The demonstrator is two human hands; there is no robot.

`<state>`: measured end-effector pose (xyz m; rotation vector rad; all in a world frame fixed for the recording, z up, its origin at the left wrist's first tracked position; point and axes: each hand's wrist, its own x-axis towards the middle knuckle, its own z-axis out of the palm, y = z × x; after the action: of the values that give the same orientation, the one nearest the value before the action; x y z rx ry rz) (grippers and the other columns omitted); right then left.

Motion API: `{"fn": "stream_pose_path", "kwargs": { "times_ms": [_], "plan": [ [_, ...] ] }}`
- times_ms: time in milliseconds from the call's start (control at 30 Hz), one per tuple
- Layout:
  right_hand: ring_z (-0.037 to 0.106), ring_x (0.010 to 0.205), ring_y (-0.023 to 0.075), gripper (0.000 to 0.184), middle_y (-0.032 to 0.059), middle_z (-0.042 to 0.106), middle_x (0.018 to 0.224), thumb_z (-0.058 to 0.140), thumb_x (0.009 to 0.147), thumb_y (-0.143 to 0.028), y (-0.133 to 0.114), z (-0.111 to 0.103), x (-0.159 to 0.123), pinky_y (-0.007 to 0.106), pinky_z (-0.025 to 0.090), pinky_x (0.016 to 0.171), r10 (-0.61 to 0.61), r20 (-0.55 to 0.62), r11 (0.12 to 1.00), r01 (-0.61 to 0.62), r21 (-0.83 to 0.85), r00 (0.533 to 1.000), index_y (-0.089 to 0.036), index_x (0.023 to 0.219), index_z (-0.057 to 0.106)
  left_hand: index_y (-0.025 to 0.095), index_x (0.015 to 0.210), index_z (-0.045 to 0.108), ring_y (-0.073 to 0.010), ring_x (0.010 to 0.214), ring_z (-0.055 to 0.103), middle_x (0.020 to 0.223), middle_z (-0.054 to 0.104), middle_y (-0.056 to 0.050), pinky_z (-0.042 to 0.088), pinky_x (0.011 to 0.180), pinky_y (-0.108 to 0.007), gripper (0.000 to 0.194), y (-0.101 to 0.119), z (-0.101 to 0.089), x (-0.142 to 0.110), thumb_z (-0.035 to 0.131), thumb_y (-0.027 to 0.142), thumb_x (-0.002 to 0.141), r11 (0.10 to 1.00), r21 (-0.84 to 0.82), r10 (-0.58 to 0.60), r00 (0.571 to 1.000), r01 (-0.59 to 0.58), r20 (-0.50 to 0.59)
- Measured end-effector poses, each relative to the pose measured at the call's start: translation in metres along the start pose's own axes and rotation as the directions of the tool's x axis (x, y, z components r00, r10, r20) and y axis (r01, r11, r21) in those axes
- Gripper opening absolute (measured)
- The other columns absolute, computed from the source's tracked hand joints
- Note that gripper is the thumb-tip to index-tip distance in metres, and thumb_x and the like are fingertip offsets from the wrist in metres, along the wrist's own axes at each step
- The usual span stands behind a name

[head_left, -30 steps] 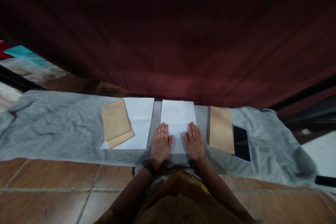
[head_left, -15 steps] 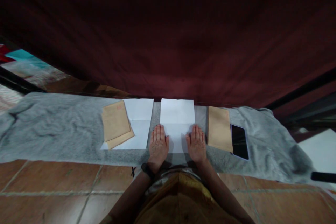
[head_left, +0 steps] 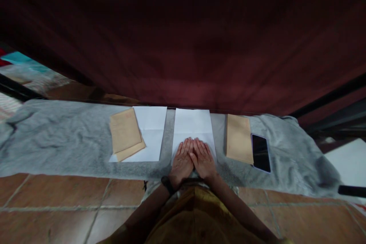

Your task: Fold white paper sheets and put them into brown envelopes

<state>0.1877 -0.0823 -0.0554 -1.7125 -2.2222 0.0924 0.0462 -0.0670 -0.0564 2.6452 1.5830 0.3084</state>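
A white sheet of paper (head_left: 192, 120) with a crease across its middle lies in front of me on a grey cloth (head_left: 71, 137). Both hands rest flat on its near half, side by side and touching. My left hand (head_left: 183, 162) has its fingers stretched out over the paper. My right hand (head_left: 203, 160) lies alongside it, fingers extended too, its thumb against the left hand. To the left, several brown envelopes (head_left: 126, 131) partly cover other white paper (head_left: 153, 137). On the right lies a stack of brown envelopes (head_left: 239, 137).
A phone (head_left: 260, 152) with a dark screen lies right of the envelope stack. Behind the cloth-covered surface hangs a dark red fabric (head_left: 197, 53). Tiled floor (head_left: 63, 198) shows along the near side. A white panel (head_left: 350, 162) stands at the far right.
My hands have slid inward from the paper's two side edges and now meet at its middle. The envelopes and phone have stayed in place.
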Motion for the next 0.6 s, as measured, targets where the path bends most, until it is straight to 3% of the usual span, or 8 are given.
{"fn": "stream_pose_path", "kwargs": {
  "times_ms": [200, 367, 600],
  "plan": [
    [0.034, 0.152, 0.0284, 0.059, 0.0177, 0.037, 0.163, 0.038, 0.108, -0.038, 0.021, 0.005, -0.007, 0.047, 0.028, 0.123, 0.036, -0.098, 0.996, -0.044, -0.084, 0.995, -0.009, 0.159, 0.036, 0.006, 0.159, 0.031, -0.0265, 0.156, 0.025, 0.166, 0.032, -0.017, 0.025, 0.128, -0.047, 0.063, -0.011, -0.007, -0.006, 0.036, 0.036, 0.104, 0.996, 0.034, -0.088, 0.996, 0.087, 0.005],
    [0.034, 0.151, 0.0318, 0.067, 0.0231, 0.034, 0.163, 0.037, 0.108, -0.044, 0.03, 0.005, -0.011, 0.051, 0.033, 0.121, 0.065, -0.154, 0.992, -0.08, -0.094, 0.986, -0.005, 0.161, 0.025, 0.007, 0.159, 0.031, -0.0285, 0.156, 0.024, 0.167, 0.028, -0.018, 0.024, 0.127, -0.048, 0.073, -0.02, -0.012, -0.014, 0.04, 0.053, 0.103, 0.99, 0.052, -0.131, 0.991, 0.13, 0.005],
    [0.038, 0.148, 0.0382, 0.071, 0.0288, 0.035, 0.161, 0.035, 0.108, -0.046, 0.04, 0.001, -0.021, 0.055, 0.037, 0.117, 0.098, -0.18, 0.986, -0.12, -0.117, 0.979, 0.002, 0.16, 0.025, 0.008, 0.16, 0.031, -0.0299, 0.156, 0.025, 0.167, 0.027, -0.019, 0.023, 0.128, -0.047, 0.08, -0.021, -0.017, -0.018, 0.042, 0.061, 0.101, 0.986, 0.043, -0.158, 0.987, 0.158, -0.003]
  ]
}}
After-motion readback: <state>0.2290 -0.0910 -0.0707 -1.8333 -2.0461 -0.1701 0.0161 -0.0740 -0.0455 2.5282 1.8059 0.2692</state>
